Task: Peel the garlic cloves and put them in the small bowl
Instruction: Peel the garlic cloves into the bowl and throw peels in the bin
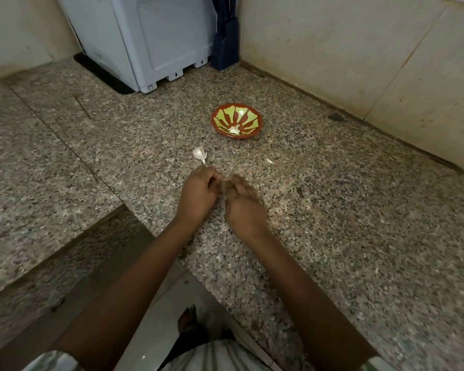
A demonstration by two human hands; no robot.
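A small red bowl with a green leaf pattern (pixel 255 128) stands on the granite counter, and white peeled garlic (pixel 234 129) lies inside it. Nearer to me, a partial garlic bulb in its white skin (pixel 199 154) lies on the counter just beyond my left hand. My left hand (pixel 198 195) and my right hand (pixel 243 203) are close together above the counter, fingers curled toward each other. They pinch a garlic clove between their fingertips, and the fingers hide almost all of it. My right hand is blurred by motion.
A scrap of white garlic skin (pixel 269 161) lies right of the bulb. A grey-white appliance (pixel 145 44) and a dark blue object (pixel 225 41) stand at the back against the wall. The counter edge (pixel 172 253) runs diagonally below my forearms, with floor beneath.
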